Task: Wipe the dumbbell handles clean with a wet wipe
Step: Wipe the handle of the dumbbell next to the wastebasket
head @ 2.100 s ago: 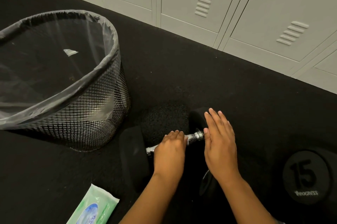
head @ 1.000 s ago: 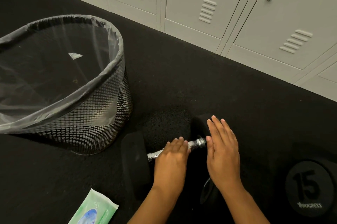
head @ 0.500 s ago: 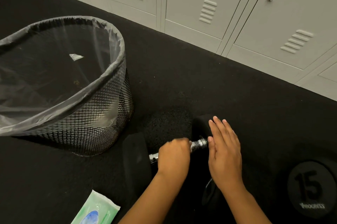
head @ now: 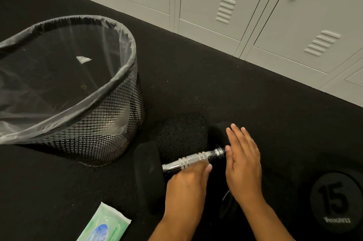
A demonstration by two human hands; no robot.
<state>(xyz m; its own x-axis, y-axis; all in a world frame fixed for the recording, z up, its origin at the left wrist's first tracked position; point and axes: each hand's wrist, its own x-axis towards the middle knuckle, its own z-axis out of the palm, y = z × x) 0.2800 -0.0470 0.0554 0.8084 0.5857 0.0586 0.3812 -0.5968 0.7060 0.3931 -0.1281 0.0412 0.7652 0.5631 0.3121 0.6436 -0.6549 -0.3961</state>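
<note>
A dumbbell lies on the black floor with its chrome knurled handle (head: 193,159) between two black heads, the left head (head: 148,174) and the right head (head: 217,132). My left hand (head: 186,183) sits at the near side of the handle. Its fingers are blurred and touch the bar's lower middle. No wipe shows under or in that hand. My right hand (head: 243,162) lies flat with straight fingers against the right head, thumb by the handle's end.
A mesh waste bin (head: 135,50) with a clear liner stands to the left, close to the dumbbell. A green pack of wet wipes (head: 106,225) lies at the bottom edge. A second dumbbell marked 15 (head: 334,201) is at the lower right. Grey lockers (head: 225,5) line the back.
My left hand has slid back off the handle toward me, and most of the chrome bar now shows. My right hand has stayed flat on the right head.
</note>
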